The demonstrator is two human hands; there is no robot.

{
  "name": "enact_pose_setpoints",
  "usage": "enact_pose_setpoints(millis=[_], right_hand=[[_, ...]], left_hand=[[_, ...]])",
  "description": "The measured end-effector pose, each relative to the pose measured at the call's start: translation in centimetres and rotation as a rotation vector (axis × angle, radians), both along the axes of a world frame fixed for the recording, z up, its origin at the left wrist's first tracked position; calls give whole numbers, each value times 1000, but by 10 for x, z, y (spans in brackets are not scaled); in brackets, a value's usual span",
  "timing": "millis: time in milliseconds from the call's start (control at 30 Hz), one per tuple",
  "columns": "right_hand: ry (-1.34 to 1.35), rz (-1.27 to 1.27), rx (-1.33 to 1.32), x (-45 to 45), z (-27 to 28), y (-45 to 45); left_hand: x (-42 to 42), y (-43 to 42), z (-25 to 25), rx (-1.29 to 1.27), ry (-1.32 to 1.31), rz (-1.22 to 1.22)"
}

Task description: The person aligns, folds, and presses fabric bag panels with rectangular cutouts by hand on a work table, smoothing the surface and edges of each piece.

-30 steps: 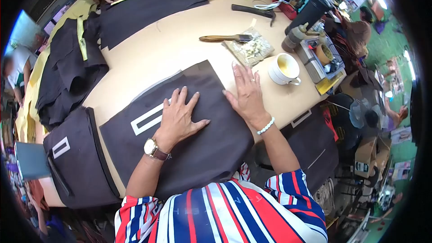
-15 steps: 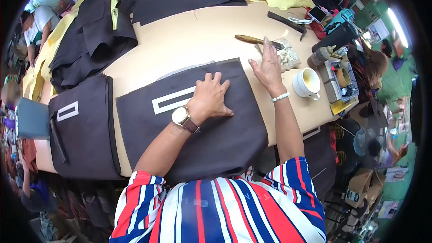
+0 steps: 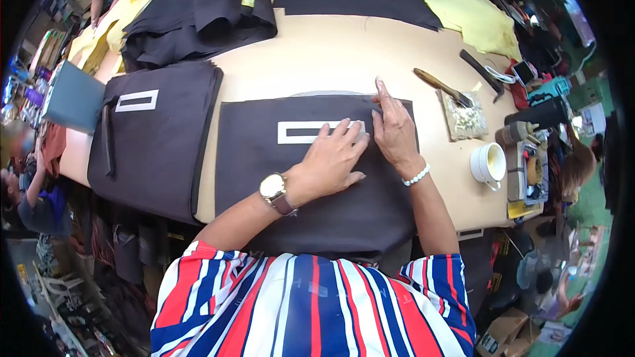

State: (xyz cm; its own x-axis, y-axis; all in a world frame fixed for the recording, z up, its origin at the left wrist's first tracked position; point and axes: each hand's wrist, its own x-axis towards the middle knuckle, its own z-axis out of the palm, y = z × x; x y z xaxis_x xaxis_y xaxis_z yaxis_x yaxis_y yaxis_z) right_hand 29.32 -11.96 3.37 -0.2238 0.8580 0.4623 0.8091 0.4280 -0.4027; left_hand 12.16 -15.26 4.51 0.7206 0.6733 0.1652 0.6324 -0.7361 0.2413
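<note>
A large dark brown sheet [image 3: 246,165] of leather-like material lies flat on the table in front of me. On it is a white rectangular frame [image 3: 283,133] with a dark middle. My left hand [image 3: 331,164] rests spread on the sheet, its fingertips over the right part of the frame. A watch is on that wrist. My right hand [image 3: 395,131] is at the sheet's upper right part, thumb apart and index finger stretched out, holding nothing visible; whether it touches the sheet I cannot tell. A pale edge [image 3: 331,93] shows behind the sheet.
To the left lies a stack of dark sheets [image 3: 155,152] with a black strip [image 3: 108,139]. At right are a white cup [image 3: 488,164], a brush [image 3: 436,82], a hammer [image 3: 481,71] and a tool tray [image 3: 529,178]. Dark and yellow material lies behind; other people are nearby.
My view has shifted, so the table's things appear further right. My right hand has come left from beside the brush and cup onto the sheet's area. My left hand remains spread on the sheet.
</note>
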Motion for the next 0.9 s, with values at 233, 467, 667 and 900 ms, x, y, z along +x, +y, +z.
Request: enact_pose_setpoints(millis=[233, 467, 667, 900], right_hand=[[-144, 40, -11, -6, -7, 31], [-116, 24, -364, 7, -2, 58], [77, 61, -519, 18, 0, 72], [-8, 33, -451, 26, -7, 83]], left_hand=[[-84, 21, 9, 35, -48, 268], [-104, 95, -10, -304, -87, 441], [-98, 129, -23, -467, -122, 394], [-85, 136, -35, -289, -286, 388]])
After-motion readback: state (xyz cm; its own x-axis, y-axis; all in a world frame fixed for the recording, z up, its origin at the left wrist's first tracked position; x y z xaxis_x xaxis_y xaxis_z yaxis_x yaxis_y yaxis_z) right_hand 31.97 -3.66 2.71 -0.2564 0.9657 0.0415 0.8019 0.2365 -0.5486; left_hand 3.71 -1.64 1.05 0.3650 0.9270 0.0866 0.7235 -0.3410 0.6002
